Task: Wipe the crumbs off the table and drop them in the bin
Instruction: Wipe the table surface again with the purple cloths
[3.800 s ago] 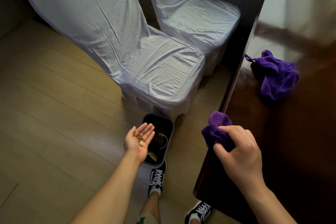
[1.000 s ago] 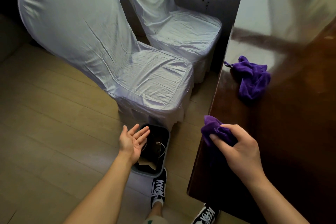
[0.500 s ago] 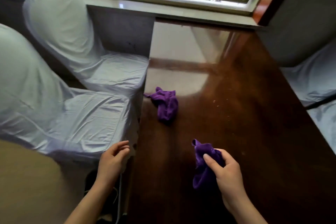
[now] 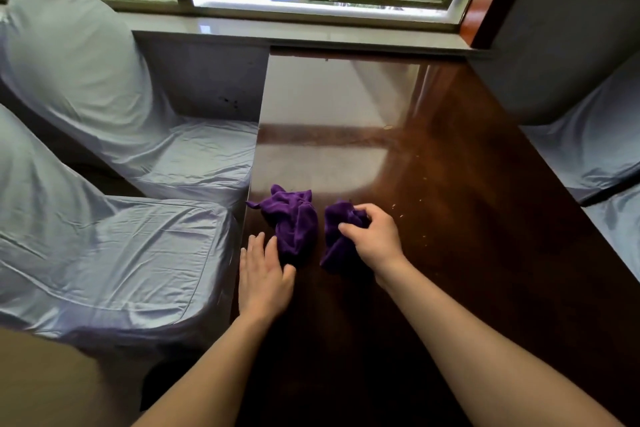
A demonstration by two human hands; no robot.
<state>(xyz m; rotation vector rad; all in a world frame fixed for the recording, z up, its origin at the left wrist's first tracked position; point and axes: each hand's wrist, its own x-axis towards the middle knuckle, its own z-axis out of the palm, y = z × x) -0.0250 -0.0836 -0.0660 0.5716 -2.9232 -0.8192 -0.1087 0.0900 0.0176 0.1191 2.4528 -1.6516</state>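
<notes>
A glossy dark brown table (image 4: 467, 270) fills the middle and right of the view. My right hand (image 4: 374, 239) grips a bunched purple cloth (image 4: 334, 239) that hangs down onto the tabletop. A second purple cloth (image 4: 292, 218) lies crumpled near the table's left edge. My left hand (image 4: 263, 274) lies flat with straight fingers at that edge, just below this cloth and touching its lower end. A few pale crumbs (image 4: 410, 210) dot the table to the right of my right hand. The bin is out of view.
Two chairs in white covers (image 4: 114, 253) stand close along the table's left side. More covered seats (image 4: 595, 149) line the right side. A windowsill (image 4: 311, 35) and window bound the table's far end.
The view swung up from the floor and bin to the table. My left hand rose from over the bin onto the table's edge; my right hand carried its cloth forward beside the lying cloth.
</notes>
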